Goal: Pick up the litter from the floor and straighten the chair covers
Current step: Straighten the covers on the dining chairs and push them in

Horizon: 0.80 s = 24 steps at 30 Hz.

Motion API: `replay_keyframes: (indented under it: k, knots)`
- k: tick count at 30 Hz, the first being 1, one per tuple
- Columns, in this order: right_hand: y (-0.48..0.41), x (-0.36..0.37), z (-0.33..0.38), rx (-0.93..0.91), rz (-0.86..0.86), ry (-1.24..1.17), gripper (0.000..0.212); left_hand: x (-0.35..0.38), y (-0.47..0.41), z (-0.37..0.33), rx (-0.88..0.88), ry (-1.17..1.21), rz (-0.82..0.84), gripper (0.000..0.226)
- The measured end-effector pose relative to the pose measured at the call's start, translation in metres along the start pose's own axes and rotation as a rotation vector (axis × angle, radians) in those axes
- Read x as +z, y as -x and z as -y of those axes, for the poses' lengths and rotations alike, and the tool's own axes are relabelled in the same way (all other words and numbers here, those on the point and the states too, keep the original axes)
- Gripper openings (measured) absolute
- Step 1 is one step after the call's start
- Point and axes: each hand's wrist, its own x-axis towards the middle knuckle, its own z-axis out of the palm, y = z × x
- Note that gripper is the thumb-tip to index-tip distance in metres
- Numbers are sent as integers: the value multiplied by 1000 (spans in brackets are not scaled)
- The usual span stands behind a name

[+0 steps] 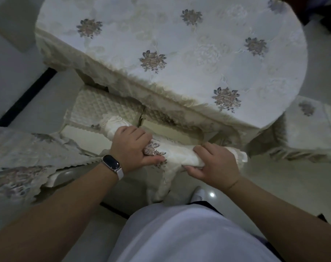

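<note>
While both hands hold it, the chair cover [179, 155] sits bunched up in a roll on top of a chair back, close in front of the person. It is cream with a flower on it, and part of it hangs down toward the floor [274, 186]. The left hand [131, 146] grips the left end, its fingers [140, 135] curled over the top and the thumb squeezing from below. The right hand [215, 163] grips the right end the same way. A watch [110, 164] is on the left wrist. Just past the roll is the padded seat [104, 104], tucked under the round counter [179, 53] with its flowery cloth. More covered chairs stand at the left [19, 157] and right [310, 125].
</note>
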Motion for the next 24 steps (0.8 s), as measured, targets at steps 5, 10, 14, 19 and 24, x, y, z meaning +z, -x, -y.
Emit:
replay_keyframes:
  k: [5, 10, 14, 19, 24]
  knots:
    - [-11, 7, -4, 9, -93, 10, 62, 6, -16, 13, 53, 29, -32, 77]
    - [-27, 17, -15, 42, -145, 15, 64, 17, -33, 30, 65, 39, -39, 76]
    - [-42, 20, -24, 51, -186, 30, 64, 23, -53, 39, 75, 52, -61, 75]
    - [-59, 21, -44, 47, -217, 20, 65, 33, -77, 46, 88, 71, -53, 75]
    - [-69, 28, -61, 79, -221, 39, 63, 46, -96, 53, 101, 89, -4, 75]
